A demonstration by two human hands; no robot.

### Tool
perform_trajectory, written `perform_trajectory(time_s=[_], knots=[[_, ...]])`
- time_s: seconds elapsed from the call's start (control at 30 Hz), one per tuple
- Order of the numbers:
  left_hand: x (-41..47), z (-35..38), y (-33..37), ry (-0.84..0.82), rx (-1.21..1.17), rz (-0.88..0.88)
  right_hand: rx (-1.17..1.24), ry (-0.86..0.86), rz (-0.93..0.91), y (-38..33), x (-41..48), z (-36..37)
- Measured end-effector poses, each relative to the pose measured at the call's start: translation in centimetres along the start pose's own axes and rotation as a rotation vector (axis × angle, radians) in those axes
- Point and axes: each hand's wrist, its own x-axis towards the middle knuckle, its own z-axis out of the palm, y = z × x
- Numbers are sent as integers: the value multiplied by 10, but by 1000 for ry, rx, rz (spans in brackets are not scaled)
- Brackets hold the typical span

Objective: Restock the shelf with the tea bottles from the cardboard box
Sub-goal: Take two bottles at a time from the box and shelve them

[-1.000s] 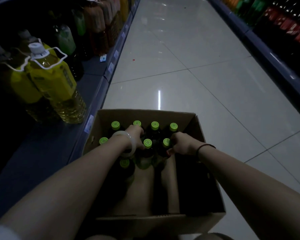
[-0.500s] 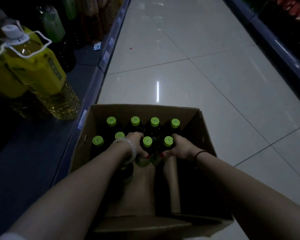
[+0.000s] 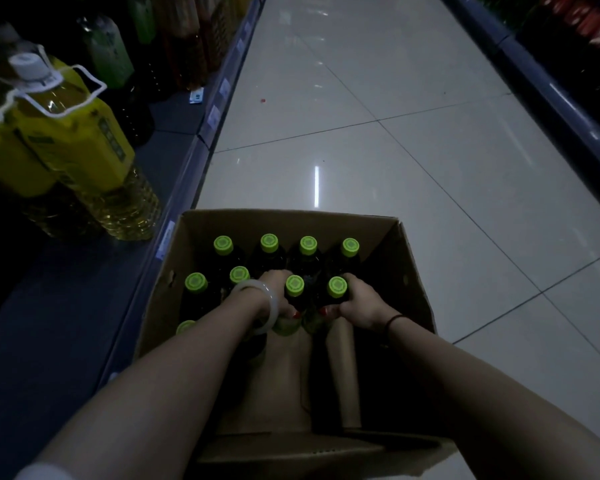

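Evidently the restocking is partway through at best. Nine green-capped tea bottles (image 3: 269, 243) stand upright in the cardboard box (image 3: 291, 218), filling its far and left parts. The near right part shows only bare cardboard and a rolled divider (image 3: 343, 375), so I judge that some bottles have already been taken out.

The left hand (image 3: 276, 297), with a pale bracelet (image 3: 262, 306) at the wrist, has its fingers curled round the neck of one middle-row bottle. The right hand (image 3: 361, 303) grips the neighbouring bottle just to its right in the same way. Both bottles sit down among the others and are not yet lifted.

The box rests on the floor (image 3: 413, 161), just beside the front edge of the low shelf (image 3: 66, 306) on the left. On that shelf, farther off, stand large yellow bottles (image 3: 84, 143). No green cap shows on the part of the shelf in view, so I cannot tell where any removed bottles went. All nine remain to be shelved, and the gripped pair will probably go first.
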Motion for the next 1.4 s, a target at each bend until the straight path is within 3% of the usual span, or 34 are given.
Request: perform_trajectory(time_s=[0.37, 0.63, 1.07, 1.4], knots=[[-40, -36, 17, 44, -192, 32, 137, -31, 7, -27, -36, -40], [-129, -119, 73, 103, -394, 70, 120, -67, -66, -112, -107, -112], [-342, -360, 222, 174, -534, 66, 137, -107, -153, -359, -293, -307], [-517, -565, 326, 319, -600, 129, 125, -55, -368, -564, -430, -452]])
